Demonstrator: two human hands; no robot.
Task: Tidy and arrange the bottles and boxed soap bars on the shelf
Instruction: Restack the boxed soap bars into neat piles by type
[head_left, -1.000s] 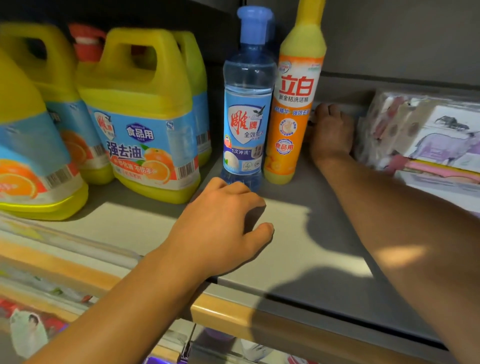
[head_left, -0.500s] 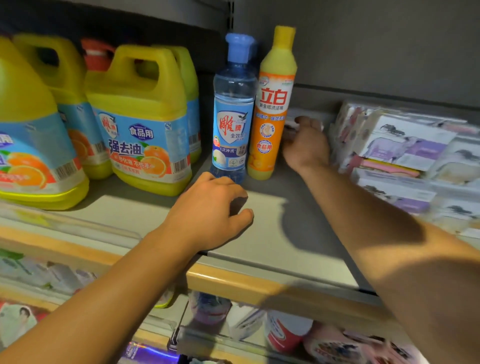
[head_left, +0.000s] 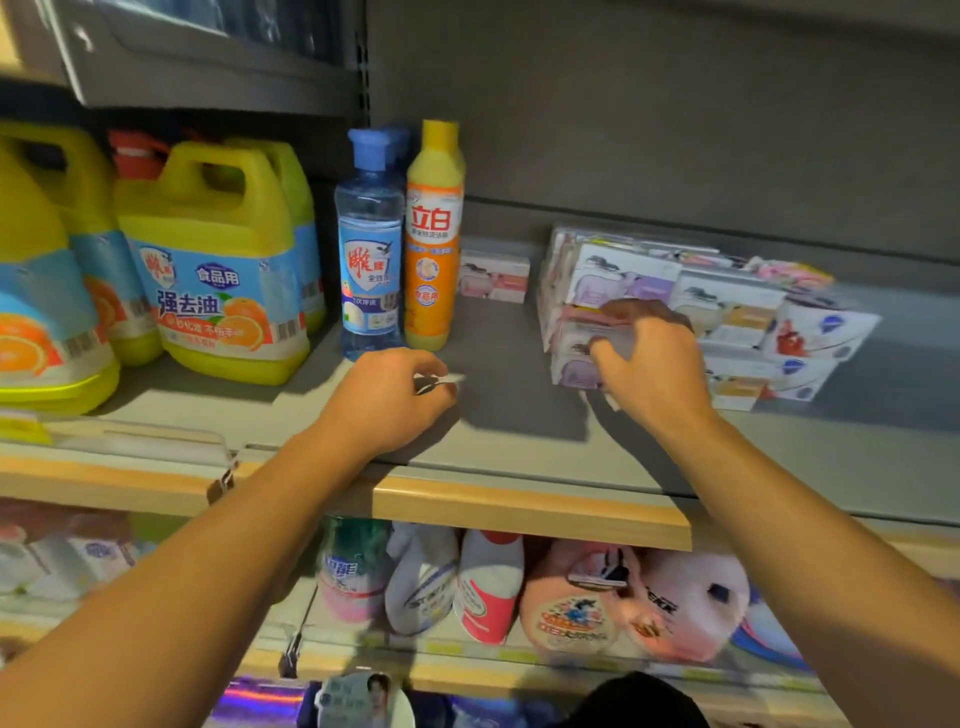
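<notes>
Grey shelf (head_left: 519, 441): right hand (head_left: 649, 364) grasping soap boxes (head_left: 623, 280); left hand (head_left: 387, 395) pinching small scrap; square stack gently against neighbours.

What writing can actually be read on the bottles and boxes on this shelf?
"强去油" and "食品用": label of the front yellow jug.
"雕牌": shield on the clear blue-capped bottle; its smaller print is blurred.
"立白" and "食品用": orange bottle; the line under "立白" is too small.
Soap boxes: pictures only, print too blurred.
Lower-shelf bottles: blurred.
</notes>
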